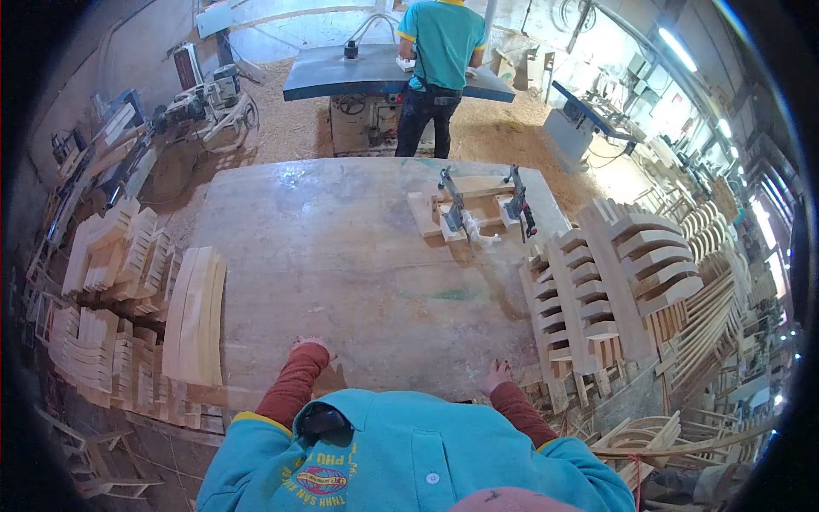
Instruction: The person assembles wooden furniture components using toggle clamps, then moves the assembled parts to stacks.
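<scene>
My left hand (pixel 310 346) rests on the near edge of a large dusty worktable (pixel 341 256), fingers down, holding nothing. My right hand (pixel 497 374) rests on the same edge further right, fingers spread, empty too. A wooden jig with two toggle clamps (pixel 471 209) lies at the far right of the tabletop, well beyond both hands. A stack of curved wooden slats (pixel 196 314) leans at the table's left edge, closest to my left hand.
Stacks of curved wooden parts (pixel 102 282) fill the floor at left; taller stacks (pixel 614 273) stand at right. A person in a teal shirt (pixel 437 60) works at a machine table (pixel 375 75) behind. Sawdust covers the floor there. Saws and tools (pixel 205 102) sit at far left.
</scene>
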Tool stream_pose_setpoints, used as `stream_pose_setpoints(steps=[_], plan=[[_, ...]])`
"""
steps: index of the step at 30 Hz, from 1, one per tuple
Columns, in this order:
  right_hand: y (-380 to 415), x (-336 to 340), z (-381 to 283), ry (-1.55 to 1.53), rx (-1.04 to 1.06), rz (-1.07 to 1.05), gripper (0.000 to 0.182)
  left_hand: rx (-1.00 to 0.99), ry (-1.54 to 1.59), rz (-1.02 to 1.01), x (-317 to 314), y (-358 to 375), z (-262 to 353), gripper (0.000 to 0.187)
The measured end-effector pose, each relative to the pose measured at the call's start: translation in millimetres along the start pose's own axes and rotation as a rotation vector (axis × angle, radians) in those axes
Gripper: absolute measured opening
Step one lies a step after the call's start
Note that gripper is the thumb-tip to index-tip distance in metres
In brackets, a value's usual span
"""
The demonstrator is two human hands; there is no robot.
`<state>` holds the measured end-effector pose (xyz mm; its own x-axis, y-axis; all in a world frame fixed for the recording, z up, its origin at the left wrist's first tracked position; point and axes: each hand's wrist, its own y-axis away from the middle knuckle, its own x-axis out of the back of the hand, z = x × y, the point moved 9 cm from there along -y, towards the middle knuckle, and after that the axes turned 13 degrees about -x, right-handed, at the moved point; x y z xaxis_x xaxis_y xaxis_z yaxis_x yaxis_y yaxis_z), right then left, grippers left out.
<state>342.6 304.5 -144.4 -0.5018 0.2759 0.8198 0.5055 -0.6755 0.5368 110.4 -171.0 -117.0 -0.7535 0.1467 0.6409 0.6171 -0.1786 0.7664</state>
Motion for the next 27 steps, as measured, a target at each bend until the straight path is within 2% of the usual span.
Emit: stream_pose_setpoints(steps=[5, 8, 14, 27], plan=[[20, 18, -3, -0.004, -0.039, -0.084, 0.094, -0.071, -0.036, -0.008, -21, -39, -9, 0.070], [24, 23, -3, -0.032, -0.060, -0.097, 0.092, -0.090, -0.033, -0.011, -13, -28, -4, 0.069], [20, 19, -2, -0.095, -0.050, -0.078, 0.087, -0.121, -0.034, -0.010, -28, -56, -9, 0.067], [26, 24, -6, -0.019, -0.009, -0.030, 0.086, -0.114, -0.050, 0.023, -29, -58, -11, 0.067]])
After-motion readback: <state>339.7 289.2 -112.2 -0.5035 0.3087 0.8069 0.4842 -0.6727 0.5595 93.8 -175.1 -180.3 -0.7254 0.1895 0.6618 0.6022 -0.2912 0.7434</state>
